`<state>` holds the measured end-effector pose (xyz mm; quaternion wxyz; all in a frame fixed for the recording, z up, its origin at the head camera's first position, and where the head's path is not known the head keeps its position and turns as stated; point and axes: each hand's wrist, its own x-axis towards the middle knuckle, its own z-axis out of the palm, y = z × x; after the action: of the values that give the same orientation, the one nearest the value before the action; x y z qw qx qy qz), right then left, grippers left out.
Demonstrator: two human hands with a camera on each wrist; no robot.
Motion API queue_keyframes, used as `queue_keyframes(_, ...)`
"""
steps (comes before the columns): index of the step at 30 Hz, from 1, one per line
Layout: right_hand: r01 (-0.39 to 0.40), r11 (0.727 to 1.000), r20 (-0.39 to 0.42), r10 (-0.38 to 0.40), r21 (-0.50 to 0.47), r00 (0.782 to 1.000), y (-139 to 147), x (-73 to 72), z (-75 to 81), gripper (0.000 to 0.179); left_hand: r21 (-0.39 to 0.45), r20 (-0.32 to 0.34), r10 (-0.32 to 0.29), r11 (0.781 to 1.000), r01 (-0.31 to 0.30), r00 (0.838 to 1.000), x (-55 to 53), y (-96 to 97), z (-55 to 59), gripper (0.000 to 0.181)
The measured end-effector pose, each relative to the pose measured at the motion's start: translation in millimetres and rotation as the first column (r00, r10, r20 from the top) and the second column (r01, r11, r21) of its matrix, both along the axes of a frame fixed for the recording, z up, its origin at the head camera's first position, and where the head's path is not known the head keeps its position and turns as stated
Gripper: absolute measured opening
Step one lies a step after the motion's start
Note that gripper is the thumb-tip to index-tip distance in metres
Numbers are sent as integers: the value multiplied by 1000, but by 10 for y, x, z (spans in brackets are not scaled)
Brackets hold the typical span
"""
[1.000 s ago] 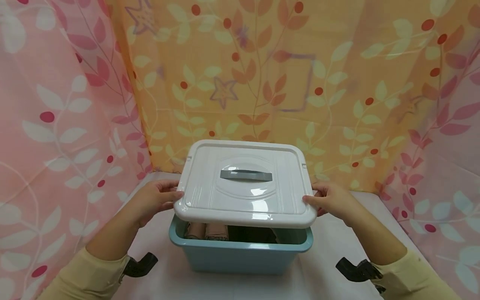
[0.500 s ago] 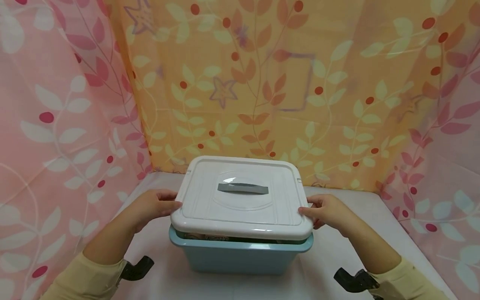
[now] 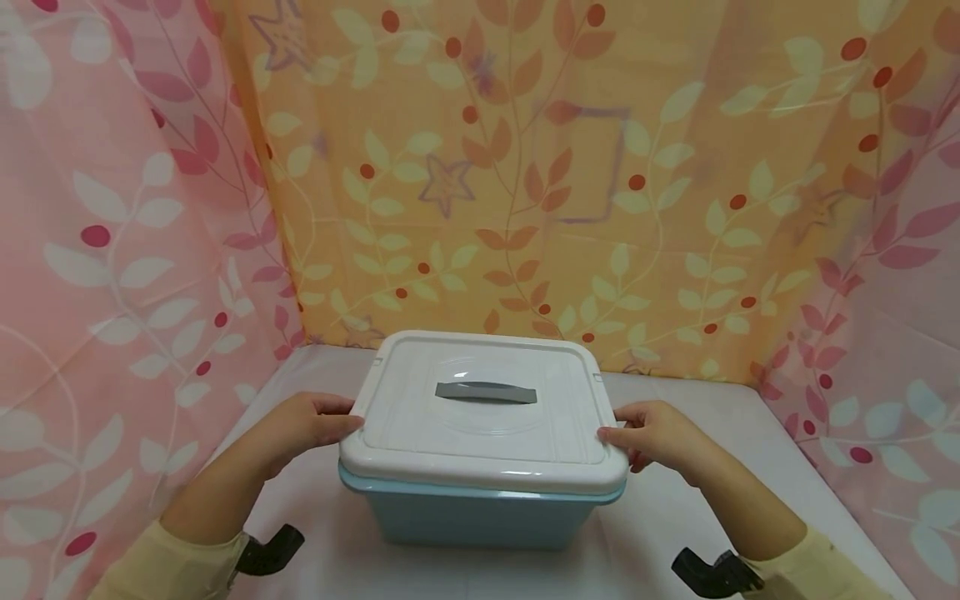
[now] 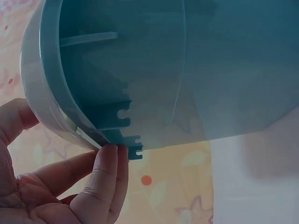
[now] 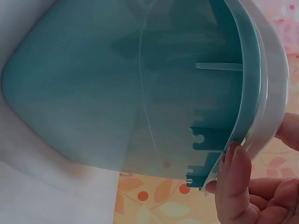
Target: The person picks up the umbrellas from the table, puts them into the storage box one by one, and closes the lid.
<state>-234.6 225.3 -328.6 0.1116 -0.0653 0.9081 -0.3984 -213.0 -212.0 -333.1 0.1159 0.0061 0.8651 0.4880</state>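
Observation:
A white lid with a grey handle sits over the top of a blue plastic storage box. My left hand grips the lid's left edge, thumb on top and fingers beneath. On the opposite edge my right hand holds the lid the same way. In the left wrist view, fingertips touch the underside of the rim by the notched tabs. The right wrist view has fingers beneath the rim, with a narrow gap between lid and box. The box's inside is hidden.
The box stands on a white-covered table. A yellow patterned curtain hangs close behind, with pink patterned curtains along both sides. Black wrist mounts stick out from both sleeves.
Both hands have lowered the lid onto the box, bringing it down and slightly toward the front. The rolled brown cloth-like items visible inside the box earlier are now covered.

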Motion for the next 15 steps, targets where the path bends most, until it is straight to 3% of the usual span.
queue_keyframes(15, -31, 999, 43, 32, -43, 999, 4, 15, -82, 57, 13, 33, -5, 1000, 5, 999, 102, -9, -4, 55)
